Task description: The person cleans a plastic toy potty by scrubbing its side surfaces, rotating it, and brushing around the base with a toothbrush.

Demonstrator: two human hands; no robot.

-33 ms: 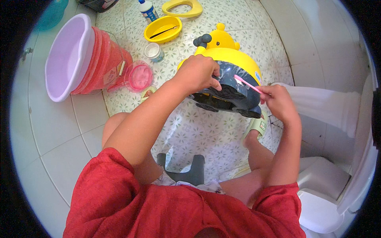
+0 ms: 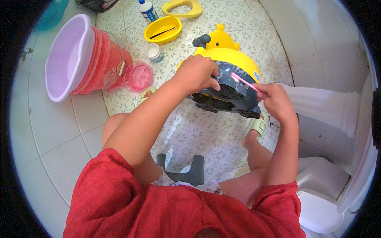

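A yellow and dark toy [image 2: 236, 56] with wheels sits on the floor [image 2: 190, 135] in front of the person, tipped so its dark underside shows. The left hand [image 2: 200, 73] touches the toy's dark side. Its thumb and pointing finger are a bit apart, and I can't tell if the hidden fingers grip it. The right hand [image 2: 274, 99], at the toy's right, squeezes the handle of a pink brush [image 2: 247, 82]. The brush tip is on the toy's dark side, where white smears show.

Past the toy, on its left, are a yellow bowl [image 2: 156, 28] with a black stick [image 2: 162, 33] in it, a bottle [image 2: 149, 12] and a yellow ring [image 2: 191, 14]. Left of the toy is a small jar [image 2: 154, 53]. Farther left of it stands a red bucket [image 2: 107, 59].
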